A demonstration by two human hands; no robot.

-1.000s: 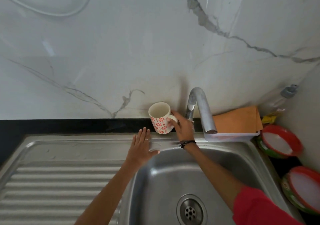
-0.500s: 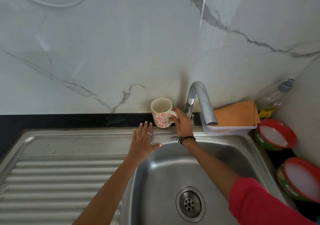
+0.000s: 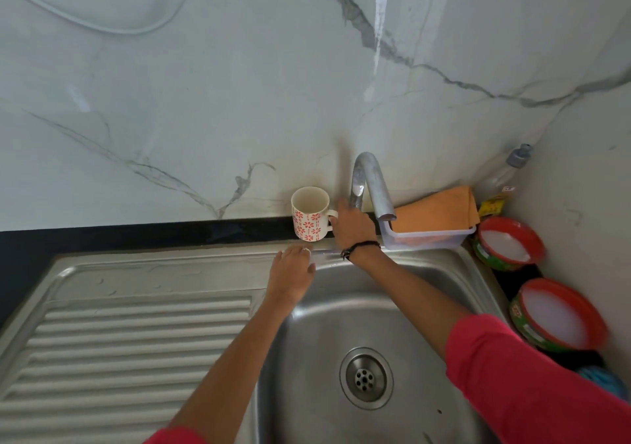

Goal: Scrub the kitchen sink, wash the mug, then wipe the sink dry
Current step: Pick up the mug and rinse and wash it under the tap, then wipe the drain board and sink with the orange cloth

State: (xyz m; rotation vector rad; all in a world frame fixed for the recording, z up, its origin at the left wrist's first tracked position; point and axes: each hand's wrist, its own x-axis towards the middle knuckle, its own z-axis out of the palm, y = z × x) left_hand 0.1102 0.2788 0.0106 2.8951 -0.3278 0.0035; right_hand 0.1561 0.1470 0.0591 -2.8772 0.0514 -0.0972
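A stainless-steel sink (image 3: 426, 283) with a smooth, rounded basin and a round perforated drain (image 3: 366, 378) is recorded; a ribbed draining board (image 3: 136, 348) adjoins it on the left. A white cylindrical mug (image 3: 310, 213), printed with red flower motifs, is seen standing upright on the black counter strip (image 3: 136, 235) behind the sink rim, against the white veined marble wall (image 3: 205, 102). Its mouth is open upward and its handle is turned to the right.

The right hand (image 3: 353, 226) is placed at the mug's handle, just beside the base of the curved metal tap (image 3: 370, 184); the fingers are curled at the handle, but whether they are closed round it cannot be told, as they are hidden behind the hand. A dark beaded band is worn at that wrist. The left hand (image 3: 293, 269) is laid flat on the back rim of the sink, just in front of the mug, fingers held loosely together and holding nothing; a ring is noted on one finger.

To the right of the tap, a folded orange cloth (image 3: 440, 209) is lying over a clear plastic tray (image 3: 426, 238). Near it are noted a clear bottle with a grey cap (image 3: 502, 177) and two round red-rimmed tubs (image 3: 508, 244) of white contents. Both forearms are extended over the basin.
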